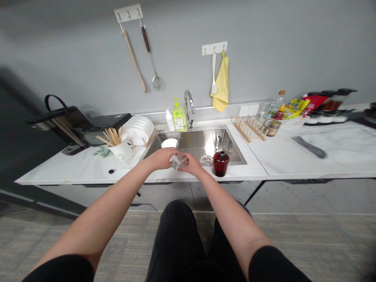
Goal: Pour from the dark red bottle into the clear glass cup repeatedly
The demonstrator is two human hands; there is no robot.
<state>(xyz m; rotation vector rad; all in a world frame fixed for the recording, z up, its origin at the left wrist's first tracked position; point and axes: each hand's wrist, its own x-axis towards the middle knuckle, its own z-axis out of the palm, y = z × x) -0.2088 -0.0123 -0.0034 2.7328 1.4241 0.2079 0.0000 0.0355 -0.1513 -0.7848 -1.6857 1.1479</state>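
My left hand (163, 158) and my right hand (191, 163) meet in front of the sink, above its near edge. Between them they grip a small clear, shiny object (178, 161), glass or plastic; its exact kind does not show. The fingers of both hands are curled round its sides and partly cover it. Just behind my left hand a white bowl (169, 143) sits at the left side of the sink. To the right of my right hand, a dark red glass bottle (220, 163) stands upright on the counter's front edge.
Behind the steel sink (235, 150) rise a faucet (189, 103) and a green soap bottle (179, 117). Plates (138, 129) and a white mug (122, 150) of chopsticks stand left. A small black cap (111, 171) lies near the front edge. Right is a wooden rack (249, 129).
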